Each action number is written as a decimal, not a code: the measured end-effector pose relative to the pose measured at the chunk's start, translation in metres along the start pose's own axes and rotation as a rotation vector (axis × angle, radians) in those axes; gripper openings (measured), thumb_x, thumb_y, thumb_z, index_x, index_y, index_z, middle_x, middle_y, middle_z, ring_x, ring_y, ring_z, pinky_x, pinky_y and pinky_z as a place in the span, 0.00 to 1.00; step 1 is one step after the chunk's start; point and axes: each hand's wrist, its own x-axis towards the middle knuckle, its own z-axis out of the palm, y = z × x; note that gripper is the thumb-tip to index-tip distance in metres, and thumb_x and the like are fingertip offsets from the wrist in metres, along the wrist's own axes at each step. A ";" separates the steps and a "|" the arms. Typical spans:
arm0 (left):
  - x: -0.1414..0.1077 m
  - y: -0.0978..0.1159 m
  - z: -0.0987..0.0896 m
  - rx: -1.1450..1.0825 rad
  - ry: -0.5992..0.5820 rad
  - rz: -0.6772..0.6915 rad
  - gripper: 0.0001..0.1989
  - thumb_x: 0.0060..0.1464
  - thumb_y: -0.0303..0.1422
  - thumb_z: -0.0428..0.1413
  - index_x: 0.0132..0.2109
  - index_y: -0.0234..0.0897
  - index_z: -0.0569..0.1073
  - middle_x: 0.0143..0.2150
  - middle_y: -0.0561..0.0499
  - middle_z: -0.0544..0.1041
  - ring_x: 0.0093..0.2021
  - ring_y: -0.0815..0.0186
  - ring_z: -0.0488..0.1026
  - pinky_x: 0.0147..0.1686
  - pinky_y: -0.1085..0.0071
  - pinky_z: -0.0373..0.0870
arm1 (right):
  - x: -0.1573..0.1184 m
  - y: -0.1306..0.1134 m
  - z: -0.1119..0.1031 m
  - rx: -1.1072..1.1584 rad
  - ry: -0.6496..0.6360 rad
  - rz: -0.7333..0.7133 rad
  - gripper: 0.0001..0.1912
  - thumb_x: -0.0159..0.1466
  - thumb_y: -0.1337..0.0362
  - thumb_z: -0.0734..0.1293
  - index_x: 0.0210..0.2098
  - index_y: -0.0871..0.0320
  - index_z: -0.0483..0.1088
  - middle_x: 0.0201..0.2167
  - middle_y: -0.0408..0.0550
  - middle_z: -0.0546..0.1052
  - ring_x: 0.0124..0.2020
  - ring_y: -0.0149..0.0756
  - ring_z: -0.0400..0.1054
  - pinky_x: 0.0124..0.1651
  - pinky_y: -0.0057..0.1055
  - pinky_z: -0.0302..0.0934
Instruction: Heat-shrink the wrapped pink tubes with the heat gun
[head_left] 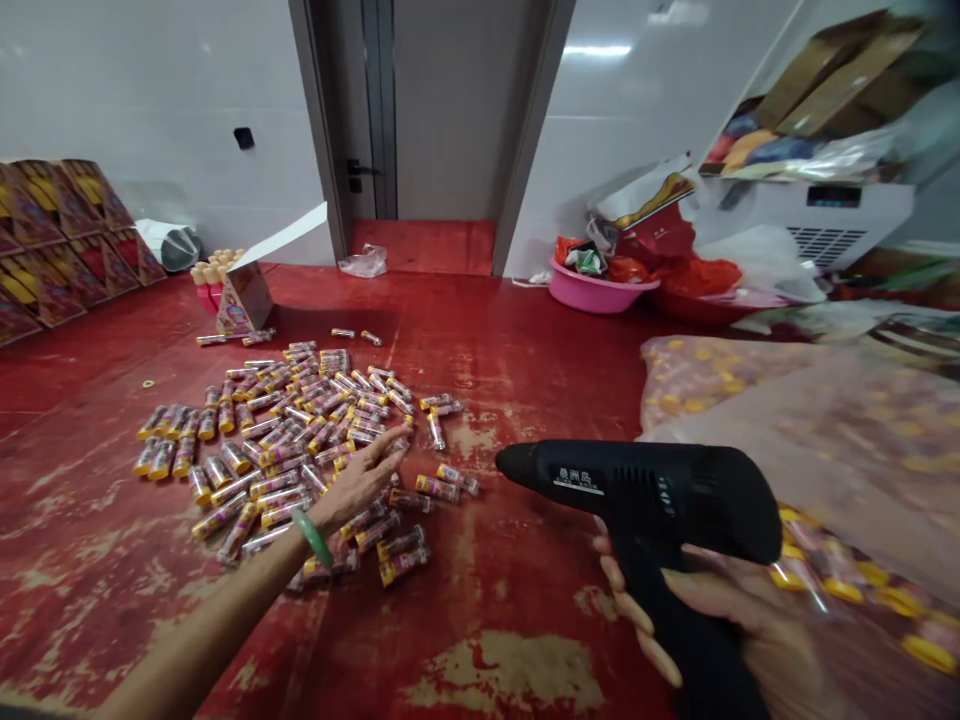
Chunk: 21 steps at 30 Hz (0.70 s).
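Note:
My left hand [361, 482], with a green bangle [311, 538] at its wrist, reaches over a loose pile of small clear tubes [281, 445] with yellow caps and purple labels. Its fingers are stretched out at the pile's right side; whether they touch a tube I cannot tell. My right hand [739, 625] is wrapped round the handle of a black, pistol-shaped glue gun [637, 495]. The gun's tapered nozzle points left, above the red floor and to the right of the pile. Several tubes [439, 487] lie apart between the left hand and the nozzle.
A large translucent bag [810, 400] of yellow-capped pieces lies at the right. Triangular display boxes [60, 235] stand stacked at the left. An open box [246, 298] sits behind the pile. A pink basin [600, 290] holds packaging near the door [461, 110].

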 end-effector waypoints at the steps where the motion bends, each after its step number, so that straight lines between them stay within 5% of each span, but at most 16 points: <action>1: -0.004 0.003 0.001 -0.095 0.003 -0.068 0.28 0.57 0.50 0.49 0.58 0.36 0.64 0.29 0.54 0.68 0.29 0.67 0.66 0.29 0.73 0.63 | 0.001 0.001 -0.001 0.004 0.012 0.012 0.15 0.45 0.65 0.75 0.33 0.62 0.80 0.30 0.58 0.78 0.22 0.39 0.70 0.14 0.24 0.59; 3: -0.011 0.008 0.004 -0.258 0.022 -0.143 0.30 0.54 0.53 0.51 0.54 0.34 0.67 0.23 0.58 0.63 0.23 0.72 0.59 0.23 0.75 0.56 | 0.003 0.002 -0.001 0.015 0.004 0.024 0.15 0.45 0.64 0.75 0.33 0.63 0.80 0.31 0.59 0.78 0.22 0.40 0.70 0.14 0.25 0.59; 8: -0.013 0.002 0.005 -0.369 0.000 -0.157 0.28 0.52 0.52 0.54 0.49 0.33 0.70 0.26 0.56 0.66 0.23 0.73 0.59 0.24 0.76 0.56 | 0.010 0.005 -0.007 0.025 -0.085 0.065 0.17 0.45 0.64 0.75 0.35 0.64 0.79 0.32 0.58 0.78 0.24 0.42 0.70 0.15 0.28 0.61; 14: -0.002 -0.023 0.001 0.457 0.186 0.056 0.19 0.58 0.39 0.49 0.52 0.35 0.72 0.36 0.48 0.74 0.34 0.65 0.68 0.37 0.69 0.63 | 0.002 0.006 -0.010 0.057 -0.084 0.177 0.19 0.45 0.65 0.74 0.38 0.63 0.77 0.31 0.56 0.77 0.22 0.38 0.69 0.14 0.24 0.59; 18: 0.003 -0.018 0.018 0.756 0.139 0.197 0.24 0.59 0.33 0.48 0.62 0.35 0.61 0.47 0.42 0.72 0.44 0.58 0.68 0.45 0.62 0.66 | -0.012 0.003 -0.009 0.028 -0.068 0.338 0.21 0.46 0.66 0.74 0.40 0.63 0.77 0.33 0.57 0.78 0.22 0.37 0.70 0.16 0.24 0.61; 21: 0.010 -0.009 0.041 0.837 0.008 0.338 0.20 0.60 0.31 0.47 0.58 0.34 0.63 0.52 0.41 0.69 0.51 0.57 0.66 0.51 0.59 0.64 | -0.012 -0.001 -0.009 0.034 -0.011 0.218 0.19 0.45 0.67 0.76 0.38 0.61 0.77 0.32 0.54 0.78 0.24 0.36 0.71 0.17 0.22 0.62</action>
